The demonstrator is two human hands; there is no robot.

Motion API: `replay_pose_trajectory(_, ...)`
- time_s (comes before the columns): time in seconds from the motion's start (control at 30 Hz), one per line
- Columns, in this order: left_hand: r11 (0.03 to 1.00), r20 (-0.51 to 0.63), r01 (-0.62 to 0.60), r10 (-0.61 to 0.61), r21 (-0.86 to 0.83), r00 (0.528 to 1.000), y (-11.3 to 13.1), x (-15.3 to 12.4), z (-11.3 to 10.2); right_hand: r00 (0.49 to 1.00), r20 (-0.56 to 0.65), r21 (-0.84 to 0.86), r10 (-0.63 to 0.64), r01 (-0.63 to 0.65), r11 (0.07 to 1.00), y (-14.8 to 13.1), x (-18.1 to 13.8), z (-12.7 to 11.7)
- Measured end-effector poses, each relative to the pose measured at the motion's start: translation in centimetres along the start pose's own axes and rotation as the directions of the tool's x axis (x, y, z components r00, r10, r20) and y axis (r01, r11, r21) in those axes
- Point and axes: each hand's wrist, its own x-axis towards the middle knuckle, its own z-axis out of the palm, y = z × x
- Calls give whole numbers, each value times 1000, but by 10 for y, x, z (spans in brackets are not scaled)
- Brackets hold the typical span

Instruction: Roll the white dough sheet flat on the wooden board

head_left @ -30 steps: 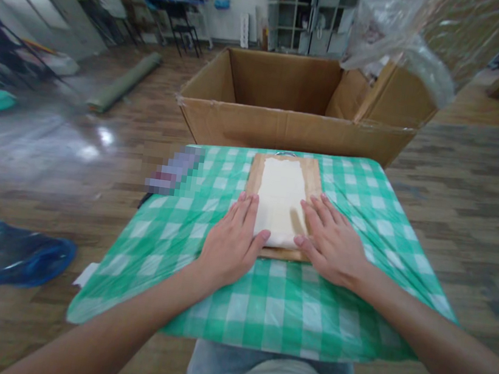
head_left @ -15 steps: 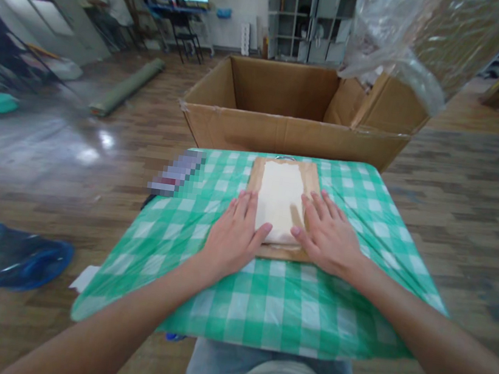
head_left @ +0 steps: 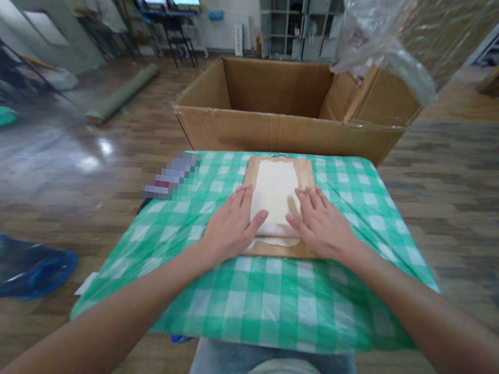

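Observation:
A flat white sheet, dough by its look (head_left: 275,193), lies on a wooden cutting board (head_left: 309,173). The board has a metal handle (head_left: 280,156) at its far end. Near the close end, the sheet's edge looks thick or folded, and a thin pale strip (head_left: 275,241) shows in front of it. My left hand (head_left: 231,224) lies over the left side of the board, fingers stretched forward and thumb on the sheet. Opposite it, my right hand (head_left: 320,224) spreads its fingers over the right side, thumb and fingertips at the sheet's edge. Neither hand grips anything.
A green-and-white checked cloth (head_left: 261,305) covers the table. A blurred phone-like item (head_left: 172,175) lies at its left edge. Beyond stands a large open cardboard box (head_left: 284,133) with plastic wrap (head_left: 380,32). A blue plastic bag (head_left: 9,266) is on the floor. A person (head_left: 99,4) is far left.
Both hands have shifted slightly forward with the sheet's near edge, and more of the pale strip shows in front of it. The whole view has also moved a little.

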Motion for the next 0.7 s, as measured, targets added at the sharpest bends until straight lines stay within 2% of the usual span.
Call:
replay_pose_trajectory(0.13,1000,31,17,-17,-22,999,-13,43,5,990,73,-53,-117,121,991,20,37,2)
replay_pose_trajectory(0.2,1000,13,8,-8,-6,1000,-14,43,6,996,52,-48,-77,80,996,18,38,2)
replay_pose_trajectory(0.3,1000,-11,-20,20,21,1000,-6,13,3,999,-29,-15,41,-42,999,2,13,0)
replay_pose_trajectory(0.43,993,-41,-117,117,7,992,8,-40,-6,995,-93,-37,18,-22,999,-24,-32,-4)
replay_pose_trajectory(0.5,990,-43,-138,138,0,990,11,-49,-8,995,-104,-44,6,-10,999,-29,-40,-5)
replay_pose_trajectory(0.57,993,-36,-114,114,3,993,9,-40,-7,995,-100,-42,20,-25,999,-25,-33,-3)
replay_pose_trajectory(0.7,999,22,31,-32,21,999,-2,11,1,993,-22,-9,112,-113,994,-2,14,3)
